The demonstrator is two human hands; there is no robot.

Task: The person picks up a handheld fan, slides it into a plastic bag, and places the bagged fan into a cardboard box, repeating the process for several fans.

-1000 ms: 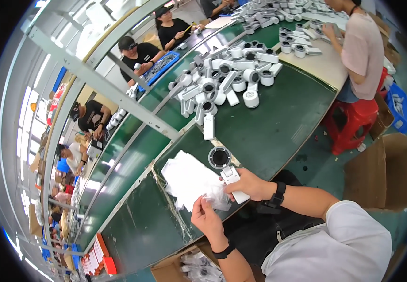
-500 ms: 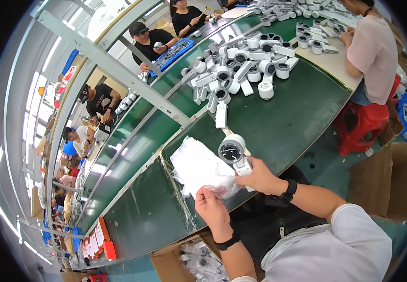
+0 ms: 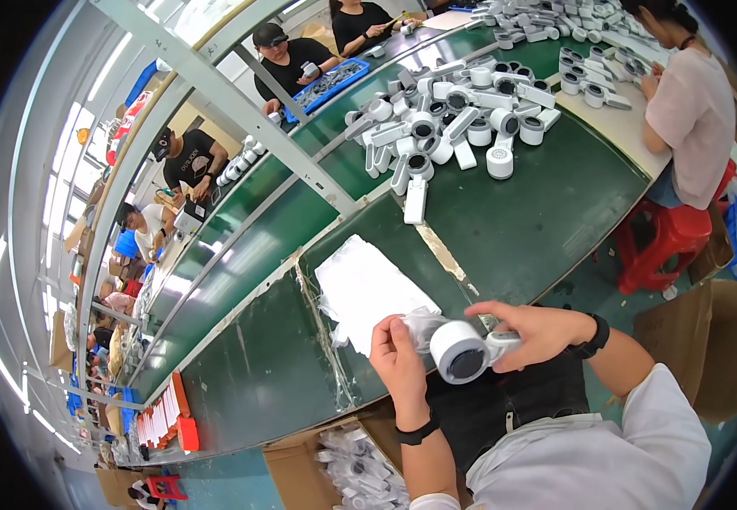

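Note:
My right hand [image 3: 547,333] is closed around the handle of a white handheld fan [image 3: 462,350]. The fan's round head points left, its dark face turned down toward me. My left hand [image 3: 399,365] pinches a clear plastic bag [image 3: 423,326], which is bunched up just beside the fan's head. Whether the fan's rim has entered the bag, I cannot tell. On the green table, just beyond my left hand, lies a stack of whitish plastic bags [image 3: 368,285].
A heap of similar fans [image 3: 436,127] covers the far table. Below the near edge stands a carton [image 3: 296,467] holding bagged fans [image 3: 360,467]. Another carton [image 3: 725,348] is at right. A co-worker [image 3: 696,127] sits on a red stool [image 3: 670,242]; several others work beyond the metal frame [image 3: 241,110].
The fan has come down and toward me, tipping from upright to sideways, its head now by my left hand. My left hand has lifted the plastic bag off the stack's near edge.

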